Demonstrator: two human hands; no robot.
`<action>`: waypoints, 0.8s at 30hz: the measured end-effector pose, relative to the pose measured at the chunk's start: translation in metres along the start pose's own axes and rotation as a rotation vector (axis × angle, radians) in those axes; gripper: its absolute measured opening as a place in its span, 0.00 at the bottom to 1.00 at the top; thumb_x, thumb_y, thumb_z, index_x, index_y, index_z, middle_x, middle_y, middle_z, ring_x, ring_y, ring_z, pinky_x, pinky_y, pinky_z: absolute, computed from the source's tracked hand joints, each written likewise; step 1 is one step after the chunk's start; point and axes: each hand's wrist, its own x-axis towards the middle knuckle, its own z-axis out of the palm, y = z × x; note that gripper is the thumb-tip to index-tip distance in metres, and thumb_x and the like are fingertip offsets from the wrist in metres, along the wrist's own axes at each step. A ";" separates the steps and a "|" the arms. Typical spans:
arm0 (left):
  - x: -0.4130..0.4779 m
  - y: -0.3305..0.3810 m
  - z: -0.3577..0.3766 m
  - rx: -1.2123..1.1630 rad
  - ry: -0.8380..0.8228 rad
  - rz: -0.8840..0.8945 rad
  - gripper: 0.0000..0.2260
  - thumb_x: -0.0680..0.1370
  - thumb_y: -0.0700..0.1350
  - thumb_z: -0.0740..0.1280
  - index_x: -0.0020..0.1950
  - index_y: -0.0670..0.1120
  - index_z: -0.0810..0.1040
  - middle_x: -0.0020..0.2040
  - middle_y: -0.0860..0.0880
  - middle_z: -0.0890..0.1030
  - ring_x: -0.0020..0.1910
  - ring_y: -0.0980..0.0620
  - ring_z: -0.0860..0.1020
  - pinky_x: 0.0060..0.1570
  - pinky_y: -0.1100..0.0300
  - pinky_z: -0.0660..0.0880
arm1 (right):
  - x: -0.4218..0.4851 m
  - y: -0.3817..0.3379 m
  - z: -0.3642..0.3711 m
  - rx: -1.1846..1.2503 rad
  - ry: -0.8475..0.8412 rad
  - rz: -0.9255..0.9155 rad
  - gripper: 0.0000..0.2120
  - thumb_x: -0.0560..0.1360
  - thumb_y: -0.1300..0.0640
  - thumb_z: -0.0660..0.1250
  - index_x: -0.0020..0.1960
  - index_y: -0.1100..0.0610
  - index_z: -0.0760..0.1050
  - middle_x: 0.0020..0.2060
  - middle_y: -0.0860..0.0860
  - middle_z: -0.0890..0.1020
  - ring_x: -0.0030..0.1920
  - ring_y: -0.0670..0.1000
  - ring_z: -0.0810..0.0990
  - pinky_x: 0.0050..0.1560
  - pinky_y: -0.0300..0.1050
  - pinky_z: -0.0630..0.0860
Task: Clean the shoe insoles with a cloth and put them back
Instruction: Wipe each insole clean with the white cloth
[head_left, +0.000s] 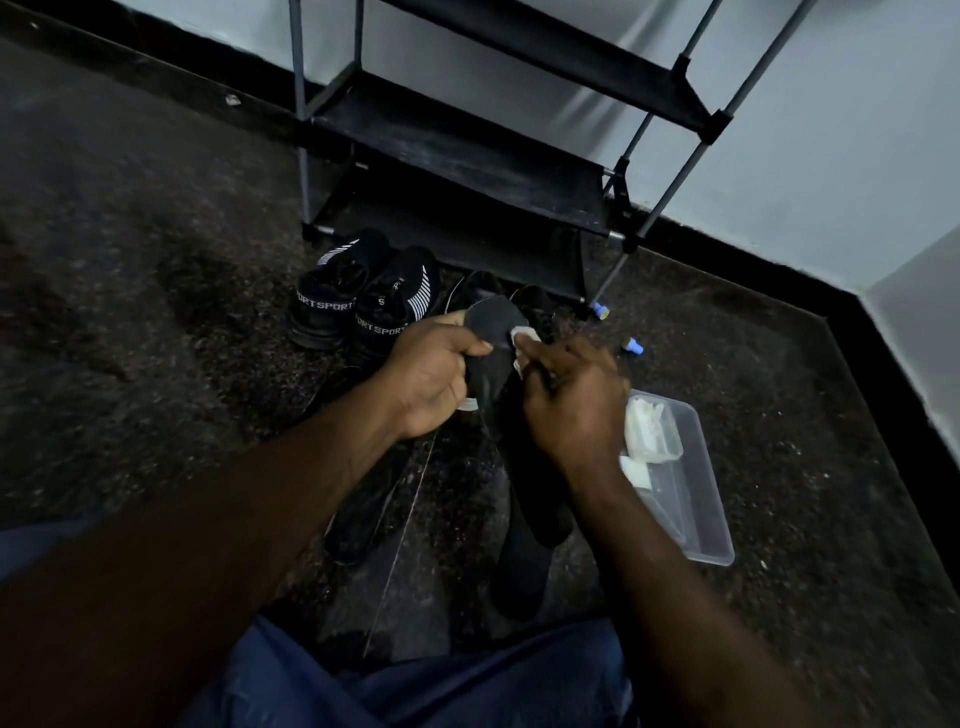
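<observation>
Both forearms reach forward from the bottom of the view and converge near the centre, wrists angled inward towards each other. The left hand (436, 374) is turned with its back to the camera. Its fingers curl round the left edge of a dark insole (492, 332) and the thumb lies across its face, so it grasps the insole firmly and holds it raised above the floor (130, 312). The right hand (576, 400), at three o'clock of the left, has its fingers bent tight and pinches a white cloth (522, 338) against the insole's right edge. Only small folds of the cloth show past the fingers. At eleven o'clock of the hands a pair of black sport shoes (358, 296) stands side by side, heels towards the camera. A second dark pair (535, 306) sits at twelve o'clock, partly hidden by the insole. Beyond them stands a black shoe rack (467, 156) against the wall. At four o'clock, just beside the right wrist, lies a clear plastic container (701, 499). Another dark insole (522, 561) lies on the floor at six o'clock.
</observation>
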 end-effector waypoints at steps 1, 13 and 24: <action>0.000 -0.001 0.000 0.018 0.000 -0.002 0.18 0.78 0.27 0.55 0.60 0.37 0.80 0.54 0.37 0.83 0.52 0.43 0.82 0.53 0.53 0.81 | 0.000 0.000 0.001 0.002 -0.007 -0.001 0.18 0.73 0.53 0.64 0.59 0.45 0.85 0.47 0.49 0.84 0.50 0.58 0.78 0.50 0.59 0.77; 0.000 0.008 -0.006 0.089 0.007 0.011 0.21 0.77 0.27 0.56 0.66 0.36 0.78 0.64 0.30 0.79 0.59 0.39 0.78 0.61 0.48 0.77 | 0.006 -0.002 0.000 -0.039 -0.038 -0.055 0.18 0.74 0.52 0.63 0.61 0.44 0.84 0.46 0.47 0.82 0.53 0.57 0.77 0.51 0.55 0.70; -0.010 -0.002 0.001 0.330 -0.130 -0.020 0.18 0.77 0.26 0.56 0.55 0.41 0.81 0.47 0.44 0.83 0.49 0.49 0.81 0.49 0.59 0.78 | 0.005 -0.008 0.003 -0.018 -0.022 -0.172 0.19 0.73 0.55 0.65 0.61 0.44 0.84 0.45 0.45 0.79 0.51 0.55 0.77 0.49 0.55 0.72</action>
